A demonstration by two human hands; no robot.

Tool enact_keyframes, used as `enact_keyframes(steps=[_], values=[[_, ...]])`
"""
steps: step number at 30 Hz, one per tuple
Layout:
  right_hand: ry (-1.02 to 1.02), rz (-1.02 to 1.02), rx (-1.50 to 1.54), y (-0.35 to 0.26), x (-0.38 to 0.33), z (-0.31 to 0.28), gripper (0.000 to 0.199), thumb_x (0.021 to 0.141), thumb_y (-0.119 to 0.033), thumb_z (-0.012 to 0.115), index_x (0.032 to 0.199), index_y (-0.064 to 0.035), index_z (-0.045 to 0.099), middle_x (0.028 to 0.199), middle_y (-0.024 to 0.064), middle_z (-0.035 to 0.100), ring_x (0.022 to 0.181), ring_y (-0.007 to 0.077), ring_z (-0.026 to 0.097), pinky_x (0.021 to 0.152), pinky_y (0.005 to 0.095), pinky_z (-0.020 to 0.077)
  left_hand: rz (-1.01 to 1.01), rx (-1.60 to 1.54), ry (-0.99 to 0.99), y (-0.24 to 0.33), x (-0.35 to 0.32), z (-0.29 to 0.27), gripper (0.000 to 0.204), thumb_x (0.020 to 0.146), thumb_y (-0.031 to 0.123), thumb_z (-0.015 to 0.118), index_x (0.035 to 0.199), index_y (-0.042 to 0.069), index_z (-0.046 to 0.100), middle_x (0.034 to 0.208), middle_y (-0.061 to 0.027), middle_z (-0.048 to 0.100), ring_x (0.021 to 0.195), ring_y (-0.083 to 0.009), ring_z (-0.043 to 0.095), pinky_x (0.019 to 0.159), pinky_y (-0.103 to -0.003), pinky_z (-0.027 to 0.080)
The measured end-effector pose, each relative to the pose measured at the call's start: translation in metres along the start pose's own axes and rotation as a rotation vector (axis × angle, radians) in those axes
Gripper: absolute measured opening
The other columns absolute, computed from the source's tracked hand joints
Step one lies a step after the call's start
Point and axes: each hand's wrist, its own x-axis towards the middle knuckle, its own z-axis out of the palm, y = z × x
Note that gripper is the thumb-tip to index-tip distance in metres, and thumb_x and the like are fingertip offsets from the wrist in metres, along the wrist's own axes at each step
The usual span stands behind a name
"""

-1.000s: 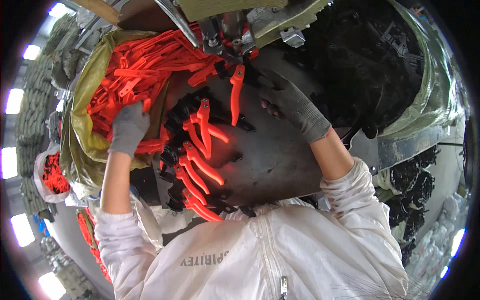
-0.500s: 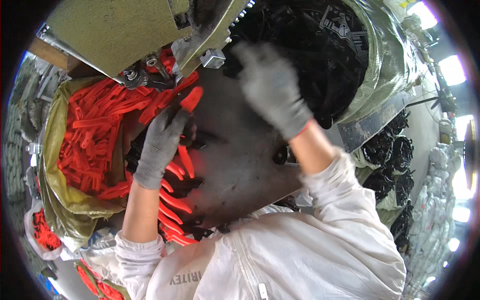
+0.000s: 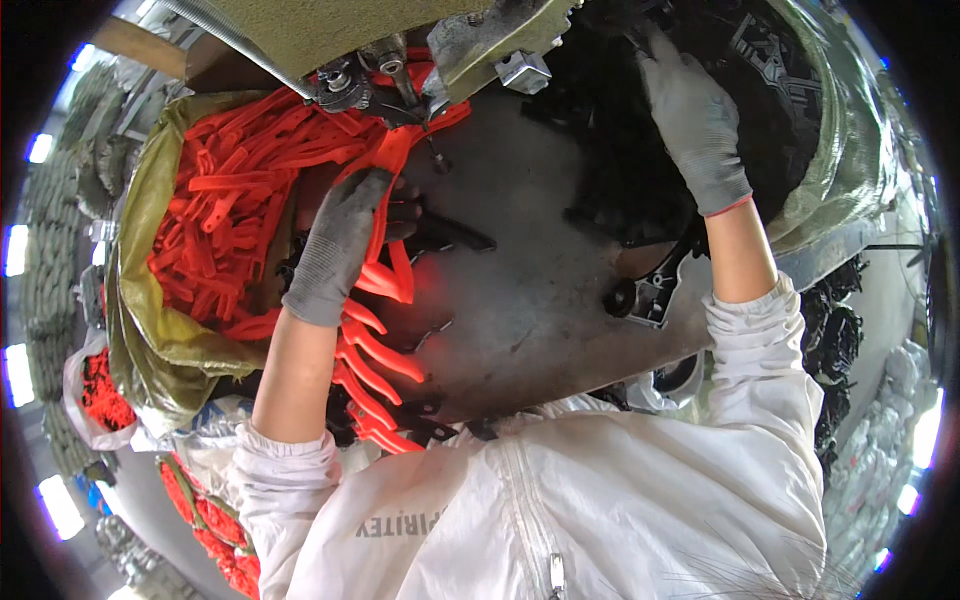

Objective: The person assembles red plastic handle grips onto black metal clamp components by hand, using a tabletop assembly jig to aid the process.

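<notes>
My left hand (image 3: 345, 240), in a grey knitted glove with darkened fingers, is closed around a curved red plastic piece (image 3: 396, 148). The upper end of that piece lies just below the metal tip of a machine (image 3: 400, 85). Beneath the hand, several more curved red pieces (image 3: 375, 375) form a row at the table's near left edge. My right hand (image 3: 693, 125), gloved in lighter grey, reaches over a heap of black parts (image 3: 620, 150) at the far right. Its fingertips blend into the dark heap, so whether they grip anything is unclear.
Left of the machine, a yellow-green sack (image 3: 140, 270) is full of red pieces. A green woven sack (image 3: 850, 130) surrounds the black heap. On the metal table (image 3: 510, 250) lie a black part with a round end (image 3: 640, 298) and a slim black strip (image 3: 455, 232).
My right hand has moved right and farther out over the black heap. The red piece in my left hand is now closer to the machine's tip. The whole view has shifted too.
</notes>
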Motion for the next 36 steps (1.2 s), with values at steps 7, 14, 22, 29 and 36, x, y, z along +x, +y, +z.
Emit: enact_keyframes(steps=[7,14,22,29,36], values=[[-0.491,-0.055,1.056,-0.06,-0.008,0.007,0.056,0.097,-0.029,0.067,0.148,-0.0102,0.055,0.135,0.0193,0.067,0.122,0.0293,0.066,0.106,0.0367,0.0504,0.042,0.055,-0.14,0.006,0.013,0.007,0.041,0.105,0.033,0.054,0.129,0.0,0.061,0.105,-0.011,0.071,0.091,-0.019,0.072,0.081,-0.034,0.061],[-0.825,0.517,1.659,-0.132,-0.029,-0.015,0.047,0.094,-0.013,0.067,0.14,-0.0032,0.061,0.102,0.0066,0.073,0.078,0.0115,0.067,0.077,0.0262,0.056,0.035,-0.018,-0.104,0.007,0.013,0.013,0.04,0.104,0.031,0.057,0.128,-0.001,0.062,0.104,-0.0106,0.071,0.089,-0.0192,0.071,0.08,-0.035,0.061],[-0.869,0.405,1.576,-0.154,-0.029,-0.033,0.053,0.092,-0.019,0.066,0.143,-0.0083,0.058,0.086,-0.0004,0.065,0.065,0.0068,0.056,0.057,0.0225,0.0442,0.033,0.037,-0.086,0.013,0.012,0.009,0.033,0.104,0.024,0.058,0.121,-0.003,0.066,0.098,-0.0113,0.071,0.081,-0.0193,0.072,0.074,-0.033,0.062],[-0.895,0.298,1.535,-0.16,-0.028,-0.026,0.052,0.092,-0.02,0.065,0.142,-0.0043,0.058,0.09,-0.0007,0.065,0.068,0.0057,0.056,0.055,0.0209,0.0421,0.272,0.187,-0.222,-0.005,0.023,-0.001,0.032,0.103,0.021,0.058,0.122,-0.003,0.066,0.104,-0.011,0.073,0.086,-0.0197,0.073,0.079,-0.035,0.063],[-1.068,0.421,1.506,-0.166,-0.029,-0.006,0.028,0.094,-0.016,0.066,0.12,-0.0058,0.066,0.084,0.0034,0.067,0.06,0.0069,0.058,0.052,0.0237,0.0453,0.068,0.466,-0.037,0.019,0.005,0.007,0.033,0.103,0.025,0.06,0.119,-0.003,0.067,0.099,-0.0081,0.071,0.084,-0.0175,0.071,0.081,-0.035,0.063]])
